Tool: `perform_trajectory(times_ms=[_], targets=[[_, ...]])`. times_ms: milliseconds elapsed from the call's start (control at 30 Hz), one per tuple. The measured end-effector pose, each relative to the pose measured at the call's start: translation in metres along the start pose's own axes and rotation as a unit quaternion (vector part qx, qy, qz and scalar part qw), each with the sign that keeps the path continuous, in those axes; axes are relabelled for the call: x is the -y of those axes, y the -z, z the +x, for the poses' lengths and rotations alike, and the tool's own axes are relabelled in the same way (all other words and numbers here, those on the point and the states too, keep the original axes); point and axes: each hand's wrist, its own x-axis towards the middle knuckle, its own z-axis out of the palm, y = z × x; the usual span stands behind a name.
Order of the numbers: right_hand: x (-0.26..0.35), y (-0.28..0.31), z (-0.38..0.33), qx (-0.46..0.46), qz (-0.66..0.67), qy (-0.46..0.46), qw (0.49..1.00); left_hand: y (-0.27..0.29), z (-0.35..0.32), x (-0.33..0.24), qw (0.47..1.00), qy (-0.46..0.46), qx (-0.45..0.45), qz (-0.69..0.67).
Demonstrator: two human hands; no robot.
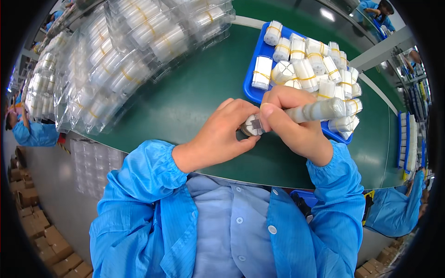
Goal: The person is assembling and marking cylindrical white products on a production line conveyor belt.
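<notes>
Near the middle of the green table, my left hand [214,135] is closed around a short white cylindrical bundle [251,128], its end face turned up. Against that face sits a small greyish square piece, at the fingertips of my right hand [299,126]. A long translucent cylinder with pale bands [324,110] lies across the right palm, gripped by the curled fingers. Just beyond the right hand, a blue tray [252,92] holds a heap of white cylindrical bundles [305,74], many tied with yellow bands. What the right fingertips pinch is partly hidden.
Stacked clear plastic trays [125,60] filled with banded white bundles cover the table's left side. More such stacks stand farther left. Cardboard boxes [48,243] line the floor at lower left. A metal post [380,52] rises at the right, and co-workers in blue sit on both sides.
</notes>
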Motion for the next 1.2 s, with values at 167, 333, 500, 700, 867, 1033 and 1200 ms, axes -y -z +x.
perform_trajectory(times_ms=[167,333,500,700,867,1033,1200], targets=[[0.006,-0.002,0.005,0.036,-0.131,0.093,0.986,-0.005,0.0,0.006,1.0,-0.01,-0.011,-0.027],[-0.003,-0.003,0.01,0.033,-0.118,0.101,0.987,-0.003,0.003,0.015,0.999,-0.028,0.007,-0.042],[0.001,-0.005,0.01,0.052,-0.085,0.018,0.995,0.0,0.006,0.017,0.994,0.001,0.033,-0.108],[-0.012,-0.002,0.013,0.044,-0.033,0.058,0.997,0.006,0.01,0.014,0.984,0.072,0.079,-0.144],[-0.013,-0.004,0.013,0.044,-0.046,0.072,0.995,0.008,0.011,0.019,0.978,0.072,0.123,-0.152],[-0.011,-0.005,0.014,0.055,-0.069,0.069,0.994,0.012,0.012,0.019,0.975,0.081,0.125,-0.163],[-0.017,-0.01,0.015,0.044,-0.089,0.101,0.99,0.011,0.013,0.019,0.97,0.094,0.134,-0.178]])
